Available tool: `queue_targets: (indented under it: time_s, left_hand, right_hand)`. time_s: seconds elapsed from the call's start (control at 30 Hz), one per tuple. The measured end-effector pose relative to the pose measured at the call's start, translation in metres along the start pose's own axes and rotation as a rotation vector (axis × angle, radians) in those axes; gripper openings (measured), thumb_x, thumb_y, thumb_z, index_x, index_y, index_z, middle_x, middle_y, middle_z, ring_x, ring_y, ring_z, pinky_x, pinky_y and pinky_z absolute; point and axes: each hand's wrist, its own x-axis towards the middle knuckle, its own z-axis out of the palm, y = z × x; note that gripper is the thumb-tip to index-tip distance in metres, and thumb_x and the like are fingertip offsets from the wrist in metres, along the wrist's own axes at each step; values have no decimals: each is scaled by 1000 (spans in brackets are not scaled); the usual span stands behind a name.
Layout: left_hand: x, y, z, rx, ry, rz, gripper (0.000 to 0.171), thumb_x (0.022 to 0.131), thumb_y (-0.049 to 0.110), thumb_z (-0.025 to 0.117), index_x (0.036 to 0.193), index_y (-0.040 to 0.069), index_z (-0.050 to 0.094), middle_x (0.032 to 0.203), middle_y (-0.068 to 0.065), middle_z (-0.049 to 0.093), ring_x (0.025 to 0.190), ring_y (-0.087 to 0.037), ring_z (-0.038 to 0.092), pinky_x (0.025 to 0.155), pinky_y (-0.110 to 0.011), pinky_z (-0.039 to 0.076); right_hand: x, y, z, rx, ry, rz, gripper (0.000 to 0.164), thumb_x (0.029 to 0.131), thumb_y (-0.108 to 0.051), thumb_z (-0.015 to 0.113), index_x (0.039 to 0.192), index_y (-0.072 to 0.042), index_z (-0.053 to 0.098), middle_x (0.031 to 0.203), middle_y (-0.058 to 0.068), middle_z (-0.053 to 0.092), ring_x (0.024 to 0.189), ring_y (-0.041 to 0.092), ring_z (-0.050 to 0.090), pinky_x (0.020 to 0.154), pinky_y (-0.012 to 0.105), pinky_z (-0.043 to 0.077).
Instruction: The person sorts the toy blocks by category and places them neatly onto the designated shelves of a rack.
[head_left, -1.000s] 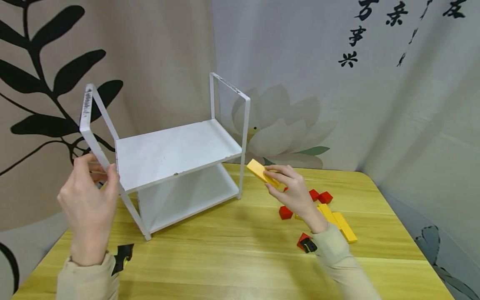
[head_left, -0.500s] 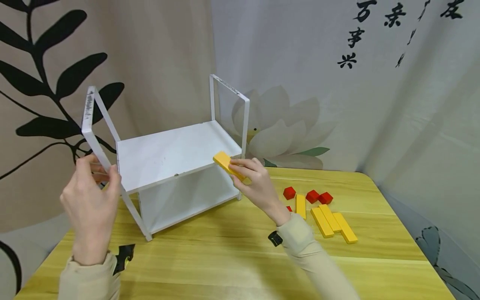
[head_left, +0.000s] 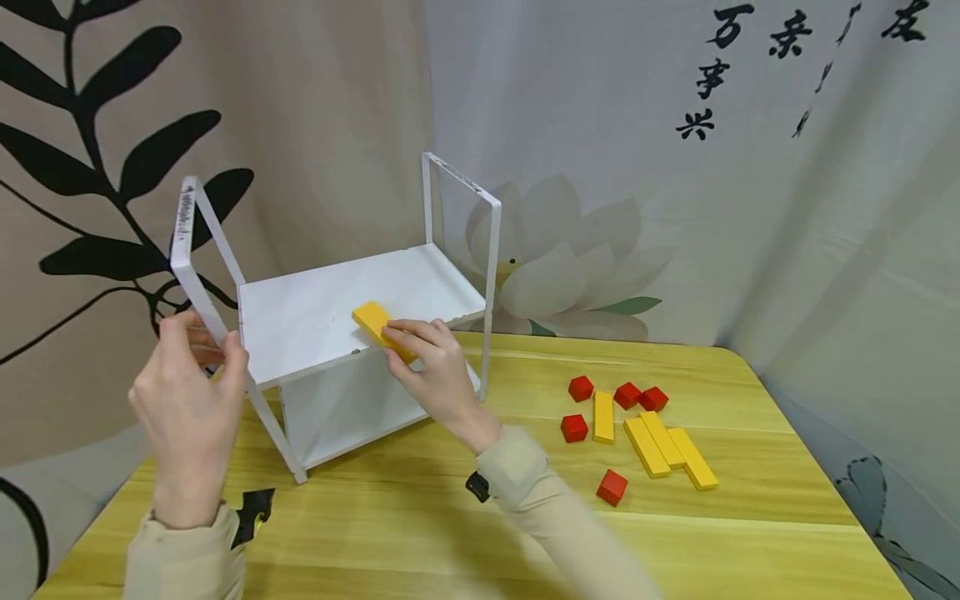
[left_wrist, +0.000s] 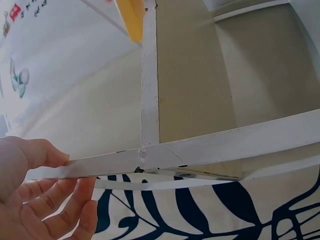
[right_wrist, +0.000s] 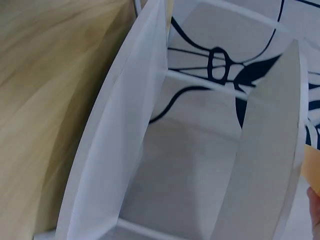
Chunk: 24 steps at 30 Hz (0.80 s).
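Note:
A white two-tier rack (head_left: 322, 312) stands on the table, with an upright frame at each end. My left hand (head_left: 187, 408) pinches the rack's left front post between thumb and fingers; the left wrist view shows the thumb of that hand (left_wrist: 47, 195) on one side of the post and the fingers on the other. My right hand (head_left: 442, 379) grips a yellow block (head_left: 372, 319) over the front edge of the upper board. Whether the block touches the board cannot be told. At the right wrist view's edge, part of the yellow block (right_wrist: 311, 167) shows beside the board.
Several red cubes (head_left: 574, 428) and several yellow blocks (head_left: 645, 447) lie on the wooden table (head_left: 420, 525) to the right of the rack. Behind the table hang printed curtains (head_left: 600, 125). The rack's lower board (head_left: 352, 417) sits beneath the upper one.
My right hand has carried the yellow block leftward from beside the rack's right end to the middle of the upper board's front edge. My left hand keeps its grip on the post.

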Motion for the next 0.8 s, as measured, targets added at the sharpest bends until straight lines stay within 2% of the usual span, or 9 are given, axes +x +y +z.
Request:
queue_targets:
  time_s: [0.23,0.37,0.47,0.57,0.8]
  left_hand:
    - [-1,0,2,-5,5,0,27,90,9,56,109,-11,54,89,-28,66,73,-43,63,62,-20,28]
    - [-1,0,2,-7,6,-3,28,91,9,56,109,-11,53,90,-29,65,73,-43,63,62,-32,36]
    - [-1,1,1,-8,3,-7,28,91,9,56,110,-11,53,90,-29,65,73,-44,63,62,-43,38]
    - [-1,1,1,-8,4,-4,28,91,9,56,110,-11,53,90,-29,65,73,-44,63,63,-43,38]
    - [0,-1,0,-3,8,16,29,90,9,57,109,-12,53,88,-28,65,71,-43,63,61,-39,36]
  right_hand:
    - [9,-16,21,-21,-11,-19,20,83,-8,69,102,-3,73,104,7,72,86,15,64,71,18,41]
    - [17,-24,31,-49,-23,-35,18,83,-9,69,100,-5,74,103,5,73,88,13,66,71,16,41]
    - [21,-31,40,-77,-47,-42,17,83,-10,69,99,-7,74,103,4,73,90,12,66,72,15,41]
    - [26,-38,50,-110,-82,-44,17,85,-12,67,99,-8,75,103,2,73,92,10,66,73,15,41]
    - [36,-52,68,-265,-142,-39,16,88,-20,64,96,-13,76,102,-3,73,94,4,67,77,16,42]
